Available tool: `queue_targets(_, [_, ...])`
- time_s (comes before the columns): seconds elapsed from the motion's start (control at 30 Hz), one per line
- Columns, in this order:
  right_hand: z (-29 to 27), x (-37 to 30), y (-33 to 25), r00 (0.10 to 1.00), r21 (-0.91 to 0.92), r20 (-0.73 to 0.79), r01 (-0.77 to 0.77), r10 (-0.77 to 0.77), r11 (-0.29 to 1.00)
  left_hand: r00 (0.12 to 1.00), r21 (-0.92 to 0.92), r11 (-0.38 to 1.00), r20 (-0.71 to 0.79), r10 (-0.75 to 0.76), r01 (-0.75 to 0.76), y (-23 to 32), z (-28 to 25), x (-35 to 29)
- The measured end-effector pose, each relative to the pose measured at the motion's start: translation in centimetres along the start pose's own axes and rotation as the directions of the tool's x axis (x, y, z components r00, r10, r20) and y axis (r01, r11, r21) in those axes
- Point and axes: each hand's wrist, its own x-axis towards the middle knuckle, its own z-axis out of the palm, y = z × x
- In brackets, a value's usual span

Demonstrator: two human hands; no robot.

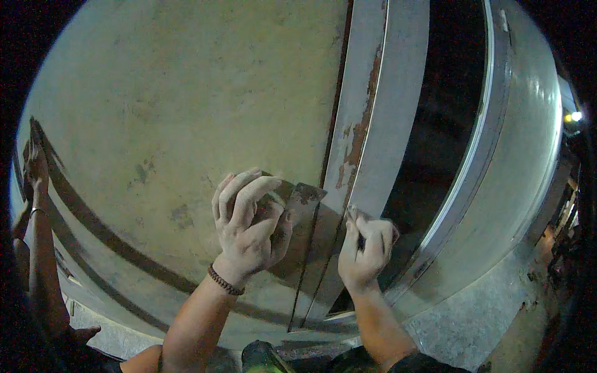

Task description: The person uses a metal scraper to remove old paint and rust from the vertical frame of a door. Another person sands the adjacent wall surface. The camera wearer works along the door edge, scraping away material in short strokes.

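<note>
In the head view, the left hand (249,227) is pressed against a pale, stained wall (186,105). Its fingers (239,189) are curled close together over the top of a wide, flat metal scraper blade (303,211), and the thumb grips it from the side, so the hand is closed on the tool. The blade lies flat on the wall, its dull grey face pointing to the right, with its far edge just beside a grey door frame (373,130). A brown beaded bracelet (224,281) circles the left wrist.

The right hand (367,245) sits lower and to the right, on the face of the door frame. Its fingers are bunched together and pinch a small, thin, light-coloured tool (353,214), whose tip touches the frame; too little of it shows to tell what kind it is. The frame's paint is flaking, with rust-brown patches (357,140) running down its edge above the two hands.

To the right of the frame is a dark opening (441,124), and beyond it another pale grey upright (528,137). A dark band (112,239) crosses the lower part of the wall. Below lies a speckled grey floor (479,317).

At the far left edge, another person's hand (35,165) is raised against the same wall, a thin bangle on the wrist. I cannot tell how its fingers are set.
</note>
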Motion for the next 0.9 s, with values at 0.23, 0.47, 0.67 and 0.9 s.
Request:
queue_targets(0.23, [2.6,8.1,3.1,0.992,-0.052,-0.1,0.07,-0.075,0.996,0.999,-0.086,0.996,-0.035,-0.026,0.023,-0.3,-0.3,0.5])
queue_targets(0.47, [2.5,15.6,5.0,0.986,-0.074,-0.151,0.056,-0.067,0.996,0.997,-0.076,0.994,-0.023,-0.076,0.074,0.5,0.4,0.2])
queue_targets(0.67, [0.0,7.6,2.7,0.991,-0.094,-0.107,0.072,-0.082,0.993,0.999,-0.046,0.999,-0.043,-0.005,0.003,0.5,0.6,0.8])
queue_targets(0.9, [2.5,16.0,6.8,0.989,-0.137,-0.136,0.032,-0.05,0.99,0.999,-0.038,0.998,-0.015,-0.044,0.044,0.9,0.4,0.6])
